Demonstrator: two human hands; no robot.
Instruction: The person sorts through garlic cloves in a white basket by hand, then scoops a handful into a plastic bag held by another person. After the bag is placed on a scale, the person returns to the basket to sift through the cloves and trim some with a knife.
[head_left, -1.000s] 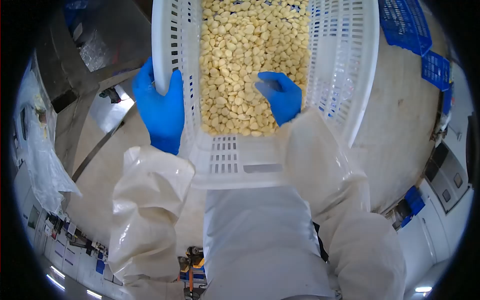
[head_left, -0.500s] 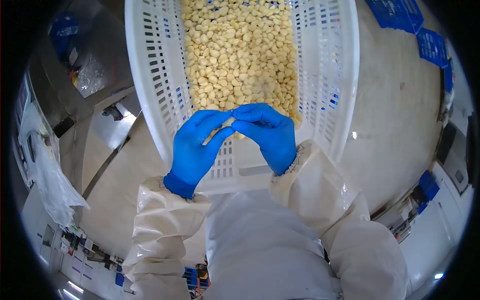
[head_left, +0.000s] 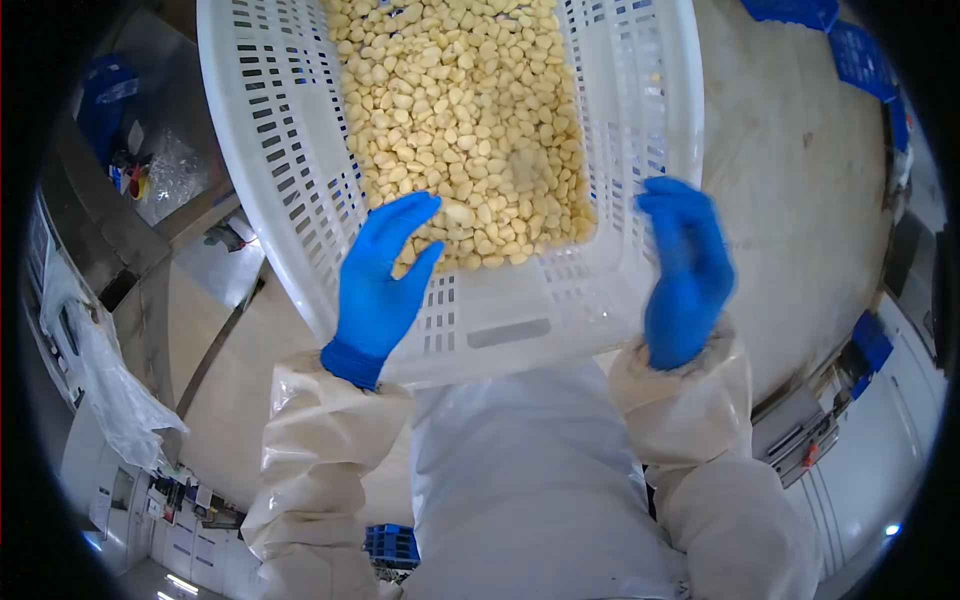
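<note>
A deep pile of pale yellow oval pieces (head_left: 460, 120), which look like peeled garlic cloves, lies in the white slatted crate (head_left: 505, 310). Over the pile's near left edge is my left hand (head_left: 380, 275) in a blue glove. Its thumb and fingers are apart, and nothing shows between them. One larger pale clove (head_left: 457, 213) lies close beside its fingertips. At the crate's right wall is my right hand (head_left: 688, 270), also blue-gloved, with the fingers bent. Motion blurs it, so whether it holds anything is hidden.
The crate's near rim, with a handle slot (head_left: 508, 333), faces my apron (head_left: 520, 450). Blue crates (head_left: 860, 60) stand at the upper right. On the left are a metal surface (head_left: 205, 270) and a hanging clear plastic sheet (head_left: 115, 370).
My hands have parted from a fingertip pinch around a small pale piece. The right has swung right to the crate's wall; the left has stayed near its place and opened. The view has shifted slightly.
</note>
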